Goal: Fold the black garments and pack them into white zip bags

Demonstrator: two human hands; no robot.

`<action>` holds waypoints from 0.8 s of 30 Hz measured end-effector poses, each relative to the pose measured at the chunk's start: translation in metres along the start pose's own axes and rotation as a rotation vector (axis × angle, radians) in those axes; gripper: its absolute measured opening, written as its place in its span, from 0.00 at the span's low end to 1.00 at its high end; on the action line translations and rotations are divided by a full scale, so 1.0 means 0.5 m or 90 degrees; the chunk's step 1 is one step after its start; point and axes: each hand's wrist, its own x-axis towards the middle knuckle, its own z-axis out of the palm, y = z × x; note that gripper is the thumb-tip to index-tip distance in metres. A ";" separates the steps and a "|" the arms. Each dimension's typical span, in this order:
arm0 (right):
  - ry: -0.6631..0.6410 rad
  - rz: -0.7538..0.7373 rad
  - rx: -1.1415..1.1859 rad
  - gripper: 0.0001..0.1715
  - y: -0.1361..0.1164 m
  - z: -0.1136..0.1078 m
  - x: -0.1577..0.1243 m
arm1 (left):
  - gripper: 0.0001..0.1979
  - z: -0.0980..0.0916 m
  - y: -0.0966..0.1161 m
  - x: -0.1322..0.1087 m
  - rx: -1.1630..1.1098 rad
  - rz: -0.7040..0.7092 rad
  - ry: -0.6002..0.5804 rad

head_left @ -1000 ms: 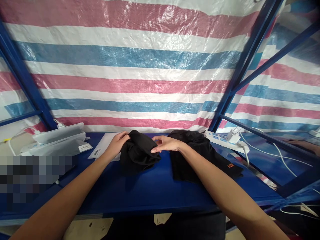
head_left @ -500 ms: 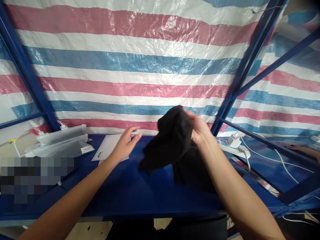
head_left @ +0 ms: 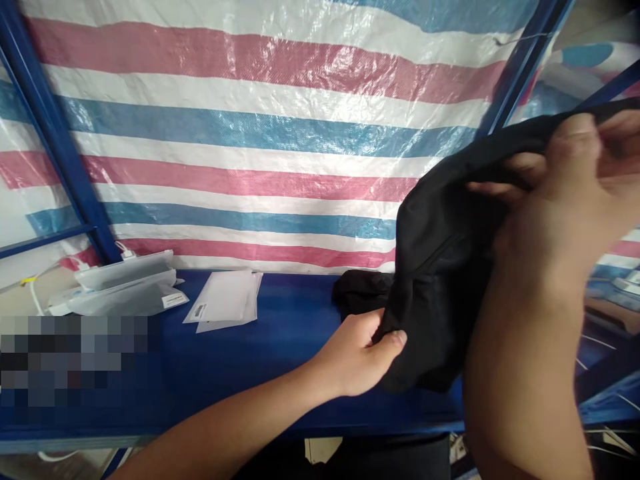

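Observation:
A black cloth garment hangs in folds between my two hands, over the right side of the blue table. Its exact kind I cannot tell. My left hand pinches its lower left edge between thumb and fingers. Raised at the upper right, my right hand grips the upper part, slightly blurred and cut by the frame edge. Behind the garment, a bunched black cloth lies on the table, partly hidden.
White flat packets lie at the table's back left. Farther left sit a grey plastic-wrapped item and white cables. Blue metal posts frame a striped plastic sheet behind the table.
My right hand has risen to the upper right, spreading black cloth out. My left hand, formerly empty and open near the packets, has moved right and taken hold of its edge.

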 end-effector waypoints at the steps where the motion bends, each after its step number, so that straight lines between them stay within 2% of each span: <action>1: 0.009 0.017 -0.005 0.21 0.014 0.010 0.007 | 0.15 0.002 -0.011 0.003 0.001 -0.002 -0.001; 3: 0.017 0.060 -0.015 0.21 0.059 0.046 0.016 | 0.18 0.000 -0.040 0.005 0.038 -0.025 0.001; 5: 0.005 0.122 -0.029 0.22 0.127 0.088 0.011 | 0.21 -0.007 -0.073 0.001 0.129 -0.071 0.019; 7: -0.018 0.239 -0.061 0.21 0.211 0.121 -0.013 | 0.24 -0.022 -0.101 -0.007 0.278 -0.097 0.040; 9: -0.069 0.389 -0.131 0.23 0.291 0.135 -0.047 | 0.27 -0.050 -0.114 -0.018 0.428 -0.092 0.050; 10: -0.087 0.423 -0.176 0.22 0.322 0.135 -0.062 | 0.28 -0.070 -0.114 -0.023 0.486 -0.081 0.051; 12: -0.106 0.418 -0.233 0.19 0.361 0.126 -0.081 | 0.30 -0.124 -0.107 -0.029 0.562 -0.066 0.057; 14: -0.109 0.373 -0.265 0.17 0.365 0.117 -0.078 | 0.29 -0.197 -0.096 -0.030 0.633 -0.053 0.077; 17: -0.156 0.307 -0.288 0.18 0.326 0.132 -0.051 | 0.29 -0.330 -0.094 -0.034 0.734 -0.068 0.105; 19: -0.245 0.290 -0.265 0.19 0.291 0.169 -0.039 | 0.30 -0.418 -0.109 -0.044 0.775 -0.088 0.159; 21: -0.359 0.266 -0.226 0.19 0.263 0.222 -0.047 | 0.34 -0.489 -0.135 -0.063 0.804 -0.137 0.198; 23: -0.438 0.203 -0.210 0.20 0.251 0.282 -0.081 | 0.41 -0.533 -0.167 -0.084 0.817 -0.225 0.223; 24: -0.458 0.164 -0.219 0.20 0.250 0.309 -0.105 | 0.44 -0.544 -0.183 -0.093 0.803 -0.277 0.217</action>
